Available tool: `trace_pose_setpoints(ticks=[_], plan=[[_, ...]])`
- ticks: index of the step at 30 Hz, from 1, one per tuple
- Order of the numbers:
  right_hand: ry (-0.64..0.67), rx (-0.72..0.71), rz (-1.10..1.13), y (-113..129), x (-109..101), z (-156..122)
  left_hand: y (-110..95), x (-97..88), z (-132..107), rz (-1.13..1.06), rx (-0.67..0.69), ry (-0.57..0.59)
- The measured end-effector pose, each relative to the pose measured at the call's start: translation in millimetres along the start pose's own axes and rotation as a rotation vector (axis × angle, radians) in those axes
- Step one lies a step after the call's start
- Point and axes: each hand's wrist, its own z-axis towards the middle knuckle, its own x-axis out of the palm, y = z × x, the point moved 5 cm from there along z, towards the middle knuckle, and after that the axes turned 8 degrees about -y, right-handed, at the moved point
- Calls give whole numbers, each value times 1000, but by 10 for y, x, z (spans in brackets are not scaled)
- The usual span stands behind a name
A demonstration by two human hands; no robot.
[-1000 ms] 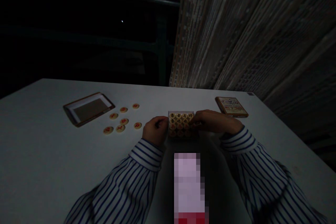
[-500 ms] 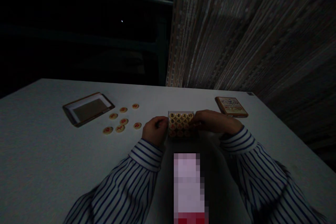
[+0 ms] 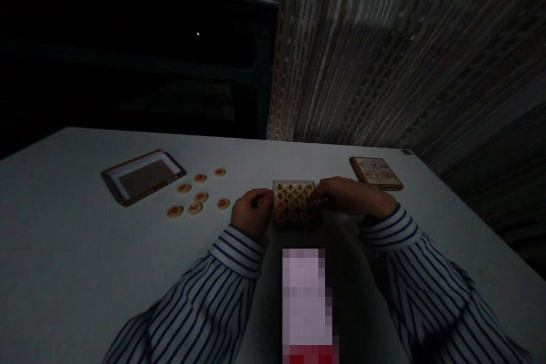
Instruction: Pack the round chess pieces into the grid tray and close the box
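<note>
A small clear box (image 3: 293,184) packed with round wooden game discs sits on the white table (image 3: 85,273) in front of me. My left hand (image 3: 251,211) is curled against the box's left side. From the right, my right hand (image 3: 347,196) reaches in with its fingertips pinched on a disc at the box's right edge. Both sleeves are striped. The light is dim.
Several loose discs (image 3: 198,196) with red marks lie to the left of the box. Beyond them is a flat brown tray-like lid (image 3: 143,176). A small printed box (image 3: 375,172) lies at the right rear. A corrugated stack rises behind the table.
</note>
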Motion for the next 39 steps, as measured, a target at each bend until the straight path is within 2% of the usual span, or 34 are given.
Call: trace_pose_setpoints(ticks=[3, 9, 12, 18, 23, 27, 30, 32, 35, 39], plan=[[-104, 16, -32, -11, -120, -29, -3, -10, -3, -5, 2, -12], [-589, 60, -87, 27, -528, -136, -26, -30, -3, -27, 4, -30], [-744, 71, -82, 103, -657, -199, -60, -39, -4, -30, -8, -29], [-785, 161, -56, 120, -686, -220, -105, -31, -28, -92, -22, -10], [-773, 115, -44, 110, -633, -184, -214, -127, -39, -150, 42, -34], [-811, 141, -13, 132, -640, -180, -359, -402, 64, -81, 97, -60], [-801, 152, 25, 141, -624, -161, -434, -741, 218, -35, 173, -126], [-787, 143, 6, 144, -600, -142, -400, -989, 329, -13, 145, -183], [-790, 130, -33, 143, -564, -125, -307, -1355, 429, 20, 141, -341], [-790, 183, -22, 124, -538, -142, -189, -1633, 421, 92, 171, -487]])
